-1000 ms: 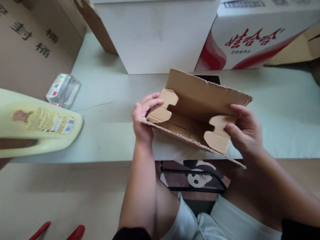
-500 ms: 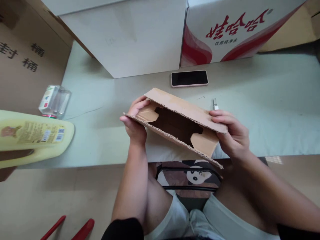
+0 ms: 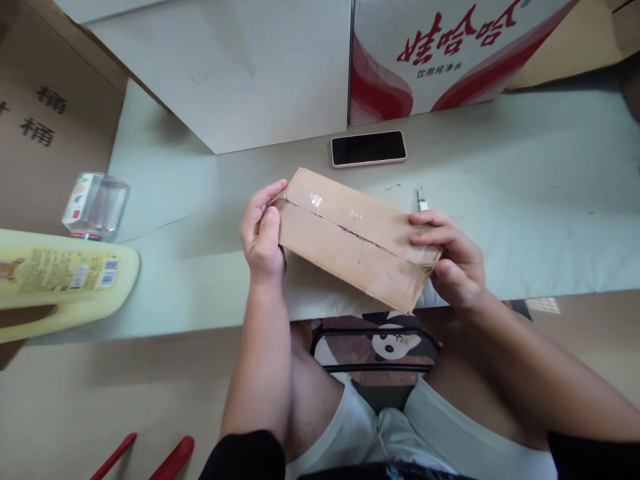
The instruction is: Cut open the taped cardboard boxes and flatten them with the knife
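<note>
Holding: a small cardboard box [image 3: 353,237], its flaps shut, is gripped at both ends and kept tilted above the near edge of the table [image 3: 525,200].
Left hand [image 3: 261,233]: its fingers are closed around the box's left end, thumb laid along the front face.
Right hand [image 3: 453,257]: its fingers are pressed over the box's right end; the thumb is tucked below and only partly seen.
Box surface: a seam runs along the top where the flaps meet, with patches of clear tape; whether the tape bridges the seam cannot be told.
Hidden: the underside of the box and the table directly beneath it are covered; the box's near right corner overhangs the table edge.
Cut off: a yellow jug [image 3: 65,280] at the left runs out of view, as do the brown carton [image 3: 45,133], the white carton [image 3: 240,73] and the red-printed carton [image 3: 450,53] along the back.
Hard to make out: a small pale object [image 3: 421,199] lies just behind the right hand, too small to name; the label on the clear jar [image 3: 95,207] is unreadable.
Phone [image 3: 369,148]: lies flat, screen dark, behind the box and near the cartons.
Open room: bare table stretches to the right of the right hand, and a smaller patch is left between the jar and the left hand.
Below the edge: a panda-printed stool [image 3: 390,343] shows between the knees; two red handles [image 3: 145,457] are cut off at the bottom.
</note>
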`<action>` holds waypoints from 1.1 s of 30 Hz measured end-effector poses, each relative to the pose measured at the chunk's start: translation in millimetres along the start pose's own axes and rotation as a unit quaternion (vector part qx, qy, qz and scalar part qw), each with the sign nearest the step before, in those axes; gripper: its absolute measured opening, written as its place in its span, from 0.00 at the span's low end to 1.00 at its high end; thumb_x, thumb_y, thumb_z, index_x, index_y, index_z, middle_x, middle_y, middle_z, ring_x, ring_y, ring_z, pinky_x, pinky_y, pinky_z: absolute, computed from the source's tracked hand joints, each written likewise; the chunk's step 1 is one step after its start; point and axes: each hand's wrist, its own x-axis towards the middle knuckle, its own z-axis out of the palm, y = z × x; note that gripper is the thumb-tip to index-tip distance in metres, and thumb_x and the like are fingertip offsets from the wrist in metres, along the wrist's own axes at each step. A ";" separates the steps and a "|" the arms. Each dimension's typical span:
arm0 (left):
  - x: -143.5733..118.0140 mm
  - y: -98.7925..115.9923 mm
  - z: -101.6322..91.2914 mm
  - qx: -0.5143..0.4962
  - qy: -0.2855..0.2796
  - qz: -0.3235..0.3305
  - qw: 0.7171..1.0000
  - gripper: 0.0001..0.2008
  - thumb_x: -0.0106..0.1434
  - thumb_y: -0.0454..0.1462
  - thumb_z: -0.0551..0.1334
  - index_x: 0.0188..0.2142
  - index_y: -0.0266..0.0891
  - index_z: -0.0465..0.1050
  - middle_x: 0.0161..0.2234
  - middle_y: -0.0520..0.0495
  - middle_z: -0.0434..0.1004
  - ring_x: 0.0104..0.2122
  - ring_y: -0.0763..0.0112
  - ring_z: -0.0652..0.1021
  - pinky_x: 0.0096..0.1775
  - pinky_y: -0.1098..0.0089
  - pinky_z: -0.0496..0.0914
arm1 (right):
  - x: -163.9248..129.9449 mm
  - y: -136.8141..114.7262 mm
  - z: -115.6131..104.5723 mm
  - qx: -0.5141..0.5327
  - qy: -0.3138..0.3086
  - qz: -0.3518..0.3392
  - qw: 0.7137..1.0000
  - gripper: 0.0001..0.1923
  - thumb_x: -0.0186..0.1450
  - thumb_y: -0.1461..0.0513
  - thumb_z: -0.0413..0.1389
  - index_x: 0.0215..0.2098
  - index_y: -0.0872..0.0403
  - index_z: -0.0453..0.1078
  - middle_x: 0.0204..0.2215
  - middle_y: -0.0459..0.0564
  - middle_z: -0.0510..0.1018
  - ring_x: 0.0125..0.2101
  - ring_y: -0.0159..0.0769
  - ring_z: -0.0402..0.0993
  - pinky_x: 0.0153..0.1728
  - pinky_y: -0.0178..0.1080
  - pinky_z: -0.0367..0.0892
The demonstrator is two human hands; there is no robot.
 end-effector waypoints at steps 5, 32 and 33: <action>2.8 1.8 -9.0 0.042 -0.043 0.000 0.998 0.11 0.62 0.44 0.63 0.36 0.47 0.84 0.50 0.48 0.81 0.57 0.54 0.76 0.64 0.51 0.64 | 4.1 -1.2 1.2 0.000 0.007 -0.002 1.000 0.09 0.68 0.52 0.57 0.42 0.42 0.77 0.51 0.49 0.78 0.53 0.49 0.75 0.56 0.57 0.69; 15.2 -26.4 -21.7 -0.019 0.202 -0.098 0.974 0.14 0.59 0.47 0.61 0.34 0.41 0.78 0.38 0.48 0.79 0.42 0.66 0.78 0.46 0.68 0.72 | 5.0 27.0 6.3 0.061 -0.150 0.090 0.983 0.32 0.64 0.59 0.55 0.66 0.38 0.61 0.72 0.49 0.56 0.68 0.49 0.61 0.57 0.54 0.72; 13.3 -28.7 -20.0 -0.010 0.181 -0.102 0.978 0.16 0.60 0.50 0.61 0.36 0.41 0.78 0.39 0.47 0.79 0.43 0.66 0.78 0.46 0.68 0.72 | 3.1 30.0 6.2 0.052 -0.150 0.083 0.984 0.35 0.63 0.60 0.55 0.68 0.38 0.58 0.73 0.48 0.55 0.70 0.49 0.57 0.59 0.55 0.70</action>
